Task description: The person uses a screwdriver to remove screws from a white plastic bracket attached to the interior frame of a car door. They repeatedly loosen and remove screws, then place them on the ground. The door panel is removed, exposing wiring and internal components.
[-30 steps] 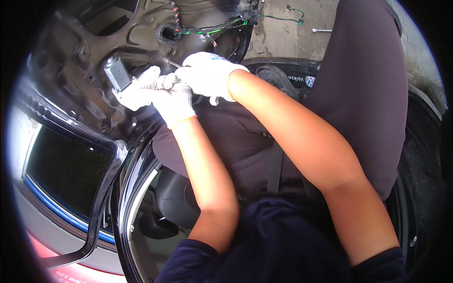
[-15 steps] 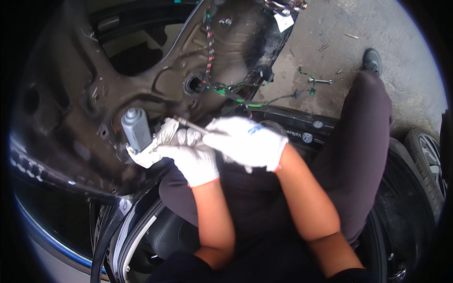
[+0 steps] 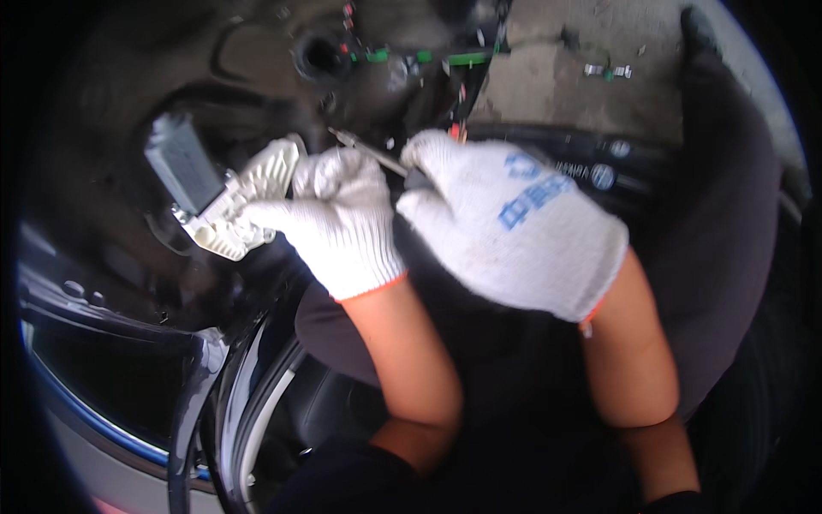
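My left hand (image 3: pixel 338 223), in a white knit glove, is closed on a cream plastic housing (image 3: pixel 274 170) that carries a grey cylindrical motor (image 3: pixel 184 163), at the left of the picture. My right hand (image 3: pixel 509 231), also gloved, is closed round the dark handle (image 3: pixel 416 180) of a thin metal tool (image 3: pixel 381 158), whose shaft points up and left beside my left hand's curled fingers. Motion blurs the tool's tip, and I cannot tell whether it touches anything.
A black car door inner panel (image 3: pixel 240 77) lies behind the motor, with a wiring harness (image 3: pixel 377 55) across it. A dark sill (image 3: pixel 565 137) borders the concrete floor (image 3: pixel 548 94), where a small wrench (image 3: pixel 608 71) lies. My leg (image 3: pixel 719 214) is at right, a dark seat (image 3: pixel 325 385) below.
The camera view has shifted and is now blurred. My right hand has drawn slightly rightward from my left, showing the tool's dark handle. Both hands still hold the same things.
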A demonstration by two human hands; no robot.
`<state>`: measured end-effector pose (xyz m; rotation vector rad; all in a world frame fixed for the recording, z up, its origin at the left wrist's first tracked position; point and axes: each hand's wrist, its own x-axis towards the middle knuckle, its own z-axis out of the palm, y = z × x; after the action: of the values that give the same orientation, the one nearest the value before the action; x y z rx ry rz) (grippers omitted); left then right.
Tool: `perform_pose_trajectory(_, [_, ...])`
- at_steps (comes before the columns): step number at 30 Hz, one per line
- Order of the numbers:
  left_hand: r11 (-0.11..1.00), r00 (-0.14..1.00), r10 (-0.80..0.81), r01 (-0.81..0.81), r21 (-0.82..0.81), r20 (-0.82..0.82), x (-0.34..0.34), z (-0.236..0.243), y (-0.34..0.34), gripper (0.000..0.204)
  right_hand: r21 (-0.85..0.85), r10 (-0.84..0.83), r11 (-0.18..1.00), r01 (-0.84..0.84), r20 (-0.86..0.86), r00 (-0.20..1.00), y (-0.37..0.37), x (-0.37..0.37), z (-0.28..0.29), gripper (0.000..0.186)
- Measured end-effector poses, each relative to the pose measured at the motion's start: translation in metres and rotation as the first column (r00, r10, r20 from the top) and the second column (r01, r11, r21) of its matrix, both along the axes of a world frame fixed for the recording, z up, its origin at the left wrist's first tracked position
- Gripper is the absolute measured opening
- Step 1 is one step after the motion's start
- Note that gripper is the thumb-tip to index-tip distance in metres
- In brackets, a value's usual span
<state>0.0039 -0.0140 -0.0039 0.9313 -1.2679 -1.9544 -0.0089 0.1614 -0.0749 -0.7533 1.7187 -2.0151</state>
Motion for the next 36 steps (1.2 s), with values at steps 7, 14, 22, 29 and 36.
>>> perform_pose_trajectory(7, [0.914, 0.920, 0.258, -0.133, -0.383, 0.296, -0.016, -0.007, 0.021, 0.082, -0.156, 0.037, 0.988, -0.005, 0.207, 0.978, -0.019, 0.034, 0.006, 0.030])
perform_pose_trajectory(14, [0.884, 0.888, 0.305, -0.128, -0.450, 0.345, -0.021, -0.018, 0.029, 0.082, -0.210, 0.090, 0.977, -0.032, 0.277, 0.957, -0.041, 0.054, 0.005, 0.032])
perform_pose_trajectory(22, [0.868, 0.872, 0.320, -0.114, -0.483, 0.369, -0.023, -0.021, 0.030, 0.081, -0.216, 0.105, 0.976, -0.041, 0.294, 0.950, -0.048, 0.060, 0.006, 0.034])
perform_pose_trajectory(29, [0.875, 0.870, 0.313, -0.108, -0.472, 0.380, -0.025, -0.021, 0.032, 0.081, -0.205, 0.125, 0.977, -0.062, 0.315, 0.941, -0.055, 0.018, 0.010, 0.036])
perform_pose_trajectory(36, [0.886, 0.874, 0.324, -0.146, -0.439, 0.363, -0.013, -0.012, 0.031, 0.080, -0.311, 0.250, 0.940, -0.144, 0.336, 0.908, -0.032, -0.030, 0.023, 0.027])
